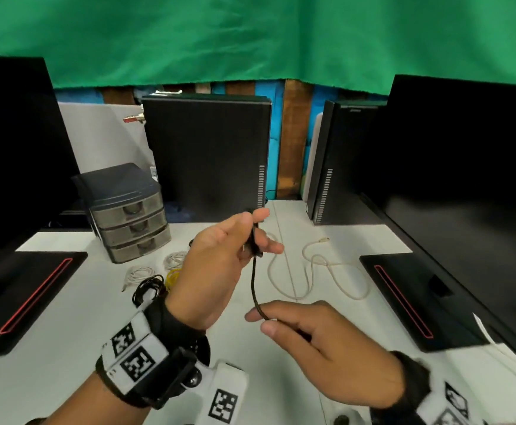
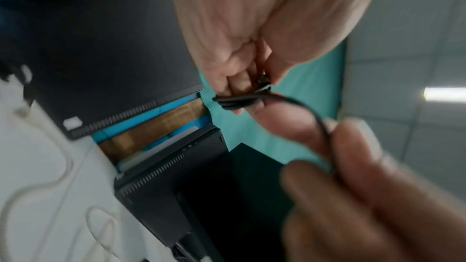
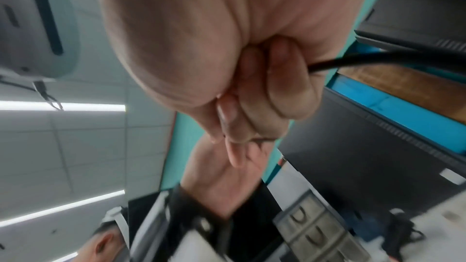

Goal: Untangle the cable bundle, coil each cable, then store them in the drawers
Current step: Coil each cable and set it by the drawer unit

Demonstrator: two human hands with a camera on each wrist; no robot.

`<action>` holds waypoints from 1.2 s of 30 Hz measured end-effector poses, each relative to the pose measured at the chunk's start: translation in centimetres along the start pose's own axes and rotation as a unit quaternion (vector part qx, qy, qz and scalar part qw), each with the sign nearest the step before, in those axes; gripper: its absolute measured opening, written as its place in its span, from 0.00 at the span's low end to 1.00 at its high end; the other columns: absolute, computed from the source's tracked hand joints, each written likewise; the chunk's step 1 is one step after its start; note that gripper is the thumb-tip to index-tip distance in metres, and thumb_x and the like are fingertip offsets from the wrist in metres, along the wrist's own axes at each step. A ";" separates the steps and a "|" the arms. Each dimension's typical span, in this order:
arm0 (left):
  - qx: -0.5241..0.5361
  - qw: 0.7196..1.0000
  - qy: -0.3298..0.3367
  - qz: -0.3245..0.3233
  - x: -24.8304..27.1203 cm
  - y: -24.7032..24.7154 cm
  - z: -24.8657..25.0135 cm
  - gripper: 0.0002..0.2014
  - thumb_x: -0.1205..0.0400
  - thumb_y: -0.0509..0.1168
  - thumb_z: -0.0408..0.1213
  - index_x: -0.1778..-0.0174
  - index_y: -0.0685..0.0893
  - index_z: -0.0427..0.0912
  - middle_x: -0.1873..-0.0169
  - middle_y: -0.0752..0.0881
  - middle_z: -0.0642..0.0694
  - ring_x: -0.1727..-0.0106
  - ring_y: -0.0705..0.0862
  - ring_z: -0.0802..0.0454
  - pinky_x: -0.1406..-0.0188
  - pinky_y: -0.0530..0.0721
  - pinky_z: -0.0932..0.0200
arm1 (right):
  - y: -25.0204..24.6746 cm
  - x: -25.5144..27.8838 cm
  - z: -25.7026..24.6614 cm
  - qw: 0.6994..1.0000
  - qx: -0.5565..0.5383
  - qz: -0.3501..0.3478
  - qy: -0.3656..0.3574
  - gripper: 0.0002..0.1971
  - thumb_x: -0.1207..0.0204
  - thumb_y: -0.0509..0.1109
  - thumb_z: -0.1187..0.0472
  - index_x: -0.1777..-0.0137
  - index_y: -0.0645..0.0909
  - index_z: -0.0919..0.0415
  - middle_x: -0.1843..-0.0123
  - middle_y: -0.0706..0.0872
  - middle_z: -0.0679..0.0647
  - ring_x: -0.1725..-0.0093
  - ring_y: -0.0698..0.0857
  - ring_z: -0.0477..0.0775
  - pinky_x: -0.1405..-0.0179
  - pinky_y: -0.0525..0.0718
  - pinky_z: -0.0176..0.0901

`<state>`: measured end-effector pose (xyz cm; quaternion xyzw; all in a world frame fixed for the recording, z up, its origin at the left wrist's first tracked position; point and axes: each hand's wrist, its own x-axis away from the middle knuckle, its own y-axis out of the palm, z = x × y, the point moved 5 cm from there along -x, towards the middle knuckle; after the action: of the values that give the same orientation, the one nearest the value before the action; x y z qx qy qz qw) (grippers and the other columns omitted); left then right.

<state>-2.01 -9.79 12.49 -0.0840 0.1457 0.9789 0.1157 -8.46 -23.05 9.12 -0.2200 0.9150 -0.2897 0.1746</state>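
Both hands hold one black cable [image 1: 253, 280] above the white desk [image 1: 66, 348]. My left hand [image 1: 244, 237] is raised and pinches a small wound coil of it [image 2: 242, 101] between thumb and fingers. The cable hangs down in a curve to my right hand [image 1: 269, 320], whose curled fingers grip the black cable [image 3: 378, 60] lower and nearer to me. A loose white cable [image 1: 321, 271] lies spread on the desk beyond the hands. The small grey drawer unit [image 1: 130, 222] stands at the back left with all three drawers pushed in.
Coiled white cables [image 1: 158, 265], a yellow coil [image 1: 173, 279] and a black coil [image 1: 147, 289] lie in front of the drawer unit. Two black computer towers [image 1: 207, 154] stand at the back. Monitors with black bases [image 1: 20, 292] flank the desk on both sides.
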 end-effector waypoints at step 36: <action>-0.032 0.981 -0.121 -0.145 2.0 3.2 -3.9 0.16 0.16 0.59 0.47 0.56 0.86 0.39 0.75 0.70 0.49 0.73 0.76 0.50 0.41 0.80 0.48 | -7.7 -0.5 3.6 0.967 -0.141 0.209 0.036 0.07 0.19 0.69 0.65 0.53 0.88 0.66 0.77 0.79 0.41 0.77 0.75 0.38 0.74 0.72 0.24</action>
<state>-4.21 -13.55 9.30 0.0113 0.0855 0.9588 0.2707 -4.10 -30.11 11.16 -0.0354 0.9780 -0.1221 0.1654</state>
